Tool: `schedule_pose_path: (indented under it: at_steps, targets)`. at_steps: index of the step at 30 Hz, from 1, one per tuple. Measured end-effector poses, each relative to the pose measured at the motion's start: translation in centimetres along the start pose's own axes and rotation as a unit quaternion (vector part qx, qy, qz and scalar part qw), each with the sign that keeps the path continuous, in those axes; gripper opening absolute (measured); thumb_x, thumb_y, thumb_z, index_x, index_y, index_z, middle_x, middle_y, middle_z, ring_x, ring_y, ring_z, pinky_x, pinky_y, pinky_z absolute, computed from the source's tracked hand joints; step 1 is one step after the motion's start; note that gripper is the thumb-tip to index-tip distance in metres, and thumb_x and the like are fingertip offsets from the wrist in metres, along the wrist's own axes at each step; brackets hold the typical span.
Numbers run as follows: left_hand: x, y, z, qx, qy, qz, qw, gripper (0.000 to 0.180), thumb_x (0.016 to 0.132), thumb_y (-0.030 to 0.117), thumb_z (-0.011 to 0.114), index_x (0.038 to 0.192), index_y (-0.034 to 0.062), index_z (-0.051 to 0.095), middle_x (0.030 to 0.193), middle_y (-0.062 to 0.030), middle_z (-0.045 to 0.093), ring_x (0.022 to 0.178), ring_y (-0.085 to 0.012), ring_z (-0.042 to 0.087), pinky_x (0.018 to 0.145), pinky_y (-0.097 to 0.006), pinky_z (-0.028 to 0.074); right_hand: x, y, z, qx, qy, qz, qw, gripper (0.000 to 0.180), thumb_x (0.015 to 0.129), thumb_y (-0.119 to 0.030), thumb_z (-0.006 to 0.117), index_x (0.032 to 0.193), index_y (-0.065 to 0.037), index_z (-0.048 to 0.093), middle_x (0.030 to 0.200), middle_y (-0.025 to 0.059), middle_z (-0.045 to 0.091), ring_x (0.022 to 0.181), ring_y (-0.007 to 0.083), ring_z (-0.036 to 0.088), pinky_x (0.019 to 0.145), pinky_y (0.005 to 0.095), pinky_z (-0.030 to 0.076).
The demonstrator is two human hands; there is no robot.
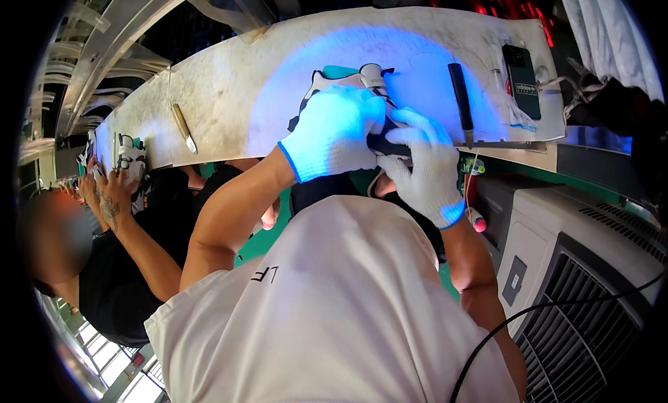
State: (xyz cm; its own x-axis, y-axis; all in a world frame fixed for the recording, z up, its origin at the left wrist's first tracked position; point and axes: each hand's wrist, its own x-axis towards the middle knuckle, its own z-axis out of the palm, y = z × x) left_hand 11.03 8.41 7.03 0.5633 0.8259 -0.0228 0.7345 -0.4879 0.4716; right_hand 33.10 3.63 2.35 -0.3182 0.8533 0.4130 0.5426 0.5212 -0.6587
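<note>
A white and black sneaker (pixel 374 77) with teal showing inside lies on the table in a pool of blue light. My left hand (pixel 335 130), in a white knit glove with a blue cuff, covers its left side and grips it from above. At the shoe's near right part, the curled fingers of my gloved right hand (pixel 426 156) hold its dark edge, thumb below. Much of the shoe is hidden under the gloves. What my fingertips press on cannot be made out.
On the pale, stained table (pixel 223 76) lie a knife (pixel 184 128) at the left, a black stick-shaped tool (pixel 460 100) and a dark phone (pixel 522 83) at the right. A co-worker (pixel 125 264) handles another shoe (pixel 131 156). A grey-white fan unit (pixel 532 264) stands at right.
</note>
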Motion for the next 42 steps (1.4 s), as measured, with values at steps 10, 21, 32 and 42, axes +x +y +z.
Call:
schedule_pose_path:
  at_steps: [10, 21, 32, 42]
  targets:
    - [0.8, -1.2, -0.4, -0.065, -0.034, -0.018, 0.997, 0.046, 0.064, 0.035, 0.096, 0.093, 0.0105, 0.070, 0.083, -0.0120, 0.073, 0.078, -0.0356, 0.073, 0.070, -0.046, 0.055, -0.1, -0.3, 1.1, 0.130, 0.074, 0.081, 0.986, 0.064, 0.068, -0.006, 0.100, 0.122, -0.007, 0.066, 0.123, 0.0154, 0.075, 0.106, 0.0355, 0.076, 0.094, 0.0448, 0.062]
    - [1.1, -0.9, -1.2, -0.073, -0.062, -0.050, 0.994, 0.058, 0.066, 0.037, 0.100, 0.106, 0.0110, 0.067, 0.099, -0.0115, 0.073, 0.088, -0.0332, 0.073, 0.077, -0.046, 0.056, 0.9, 2.8, -2.6, 0.013, -0.036, -0.001, 0.999, 0.075, 0.079, -0.037, 0.097, 0.143, -0.009, 0.070, 0.134, 0.0184, 0.074, 0.118, 0.0402, 0.073, 0.099, 0.0494, 0.060]
    - [2.3, -0.3, -2.0, -0.022, -0.084, -0.022, 0.996, 0.088, 0.070, 0.039, 0.099, 0.147, 0.0098, 0.070, 0.132, -0.0184, 0.074, 0.122, -0.0371, 0.072, 0.105, -0.047, 0.059, 3.3, 3.2, -4.2, 0.196, -0.140, 0.161, 0.957, 0.078, 0.082, -0.042, 0.097, 0.146, -0.007, 0.070, 0.127, 0.0244, 0.077, 0.118, 0.0341, 0.078, 0.095, 0.0484, 0.062]
    - [2.3, -1.8, -1.0, -0.063, -0.055, 0.000, 0.997, 0.068, 0.067, 0.051, 0.092, 0.124, 0.0158, 0.078, 0.102, -0.0115, 0.076, 0.106, -0.0341, 0.073, 0.081, -0.048, 0.055, 7.3, 1.6, -2.4, 0.131, -0.308, 0.282, 0.899, 0.060, 0.090, -0.030, 0.082, 0.141, -0.001, 0.067, 0.119, 0.0208, 0.081, 0.113, 0.0316, 0.080, 0.098, 0.0404, 0.062]
